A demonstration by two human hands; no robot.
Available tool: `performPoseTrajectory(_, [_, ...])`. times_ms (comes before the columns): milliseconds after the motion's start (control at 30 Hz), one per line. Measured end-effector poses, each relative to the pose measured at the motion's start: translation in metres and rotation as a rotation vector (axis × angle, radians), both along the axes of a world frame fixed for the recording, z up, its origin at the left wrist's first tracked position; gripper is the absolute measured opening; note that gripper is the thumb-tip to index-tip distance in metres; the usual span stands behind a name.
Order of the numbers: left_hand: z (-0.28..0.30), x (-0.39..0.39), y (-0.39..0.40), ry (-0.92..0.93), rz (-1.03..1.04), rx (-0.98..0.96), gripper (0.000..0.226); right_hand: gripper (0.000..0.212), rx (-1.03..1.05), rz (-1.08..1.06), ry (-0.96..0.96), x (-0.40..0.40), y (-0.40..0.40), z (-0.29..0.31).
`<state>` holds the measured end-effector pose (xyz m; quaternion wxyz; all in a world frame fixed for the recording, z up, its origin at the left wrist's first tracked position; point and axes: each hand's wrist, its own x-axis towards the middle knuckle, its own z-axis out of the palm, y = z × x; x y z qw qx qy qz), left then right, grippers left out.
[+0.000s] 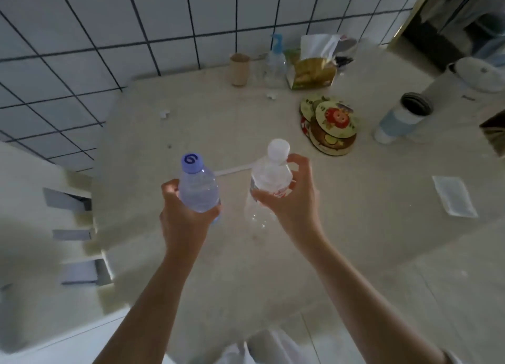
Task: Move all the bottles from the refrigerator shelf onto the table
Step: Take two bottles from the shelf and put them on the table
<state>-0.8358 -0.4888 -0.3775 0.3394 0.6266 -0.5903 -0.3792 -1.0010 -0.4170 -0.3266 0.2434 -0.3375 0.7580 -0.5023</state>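
1. Two bottles are held upright over the table [355,213], one in each hand, side by side but apart.
2. The left hand [185,216] has its fingers wrapped round the blue bottle [199,191], a clear blue-tinted one with a lilac cap that bears a dark mark like a "6" (possibly a logo).
3. The right hand [292,197] has thumb and fingers curled round the clear bottle [269,183] just under its white cap; a red-printed label shows beneath the fingers, too blurred to read.
4. Whether either bottle's base touches the table cannot be told; how full they are is unclear too.
5. Farther back lies a stack of round coasters [329,124] printed with fruit and flower pictures.
6. To their right stands a pale flask [401,118] with a blue band and an open dark mouth.
7. Along the tiled wall [109,30] sit a beige cup [239,68], a clear pump bottle [274,63] with a blue top, and a tissue pack [314,68] with white tissue sticking out (yellow-green wrapper, print unreadable).
8. A flat white packet [453,195] lies at the right side of the table.
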Motion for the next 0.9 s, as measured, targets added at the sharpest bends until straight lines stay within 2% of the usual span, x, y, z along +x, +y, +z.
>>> performPoseTrajectory(400, [-0.050, -0.008, -0.064, -0.089, 0.134, 0.090, 0.066, 0.075, -0.014, 0.079, 0.035, 0.005, -0.108, -0.070])
performPoseTrajectory(533, [-0.059, -0.007, -0.070, -0.100, 0.151, 0.089, 0.062, 0.073, -0.023, 0.098, 0.030, 0.011, -0.121, -0.086])
performPoseTrajectory(667, [-0.066, -0.006, -0.073, -0.093, 0.144, 0.107, 0.072, 0.073, -0.036, 0.134, 0.053, 0.016, -0.125, -0.092])
performPoseTrajectory(800, [-0.075, -0.008, -0.076, -0.129, 0.095, 0.129, 0.072, 0.074, -0.056, 0.134, 0.067, 0.022, -0.124, -0.092])
performPoseTrajectory(900, [-0.074, -0.008, -0.073, -0.079, 0.088, 0.162, 0.070, 0.078, -0.031, 0.158, 0.080, 0.029, -0.118, -0.096])
